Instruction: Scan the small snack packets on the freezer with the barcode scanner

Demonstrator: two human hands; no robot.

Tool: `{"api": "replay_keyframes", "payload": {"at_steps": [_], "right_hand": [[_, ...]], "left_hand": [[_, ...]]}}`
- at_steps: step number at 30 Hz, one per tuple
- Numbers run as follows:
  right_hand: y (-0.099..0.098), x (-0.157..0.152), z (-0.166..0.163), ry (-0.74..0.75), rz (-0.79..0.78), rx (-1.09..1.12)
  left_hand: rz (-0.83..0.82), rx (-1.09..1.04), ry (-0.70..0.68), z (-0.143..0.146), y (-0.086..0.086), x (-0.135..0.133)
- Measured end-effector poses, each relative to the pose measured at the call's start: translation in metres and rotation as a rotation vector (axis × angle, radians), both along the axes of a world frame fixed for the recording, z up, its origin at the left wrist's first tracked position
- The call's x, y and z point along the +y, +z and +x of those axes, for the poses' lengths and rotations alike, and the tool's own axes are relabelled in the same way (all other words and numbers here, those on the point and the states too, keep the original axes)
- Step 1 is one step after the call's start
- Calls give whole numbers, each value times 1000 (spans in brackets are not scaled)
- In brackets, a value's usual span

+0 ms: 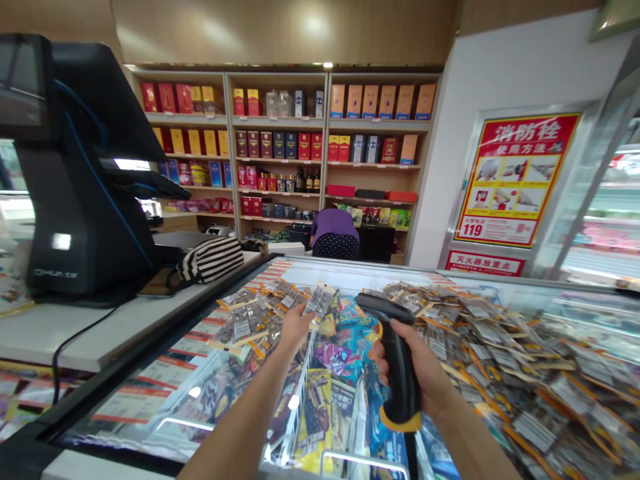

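Observation:
My right hand [417, 367] is wrapped round the grip of a black and yellow barcode scanner [400, 367], its head tilted toward the left. Between the fingers of my left hand [296, 325] is a small clear snack packet [321, 301] with a printed label. Both hands are above the glass top of a chest freezer [190, 360]. A small pile of similar packets [250, 320] lies on the glass by my left hand. To the right of the scanner spreads a much larger heap of packets [520, 373].
Wrapped ice creams [315, 407] show through the glass. On the left counter [65, 340] stand a black checkout terminal [90, 180] and a striped bag [213, 259]. Beyond the freezer, a person in purple [336, 223] bends before shelves [280, 122] of boxed goods.

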State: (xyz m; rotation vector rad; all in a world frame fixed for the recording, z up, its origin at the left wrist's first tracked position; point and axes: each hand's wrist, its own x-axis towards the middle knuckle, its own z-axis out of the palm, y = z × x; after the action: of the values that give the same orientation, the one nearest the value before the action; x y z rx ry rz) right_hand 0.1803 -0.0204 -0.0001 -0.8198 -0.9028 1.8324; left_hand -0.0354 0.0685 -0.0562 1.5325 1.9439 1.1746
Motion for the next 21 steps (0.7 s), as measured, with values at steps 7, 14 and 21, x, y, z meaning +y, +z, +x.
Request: {"api": "replay_keyframes", "payload": {"at_steps": [7, 14, 21], "right_hand": [[5, 0, 3, -13, -7, 99], [3, 4, 8, -55, -12, 72], [4, 13, 28, -208, 51, 34]], "left_hand": [[-7, 5, -51, 7, -3, 1], [-43, 123, 41, -2, 7, 3], [-48, 352, 334, -54, 41, -16]]}}
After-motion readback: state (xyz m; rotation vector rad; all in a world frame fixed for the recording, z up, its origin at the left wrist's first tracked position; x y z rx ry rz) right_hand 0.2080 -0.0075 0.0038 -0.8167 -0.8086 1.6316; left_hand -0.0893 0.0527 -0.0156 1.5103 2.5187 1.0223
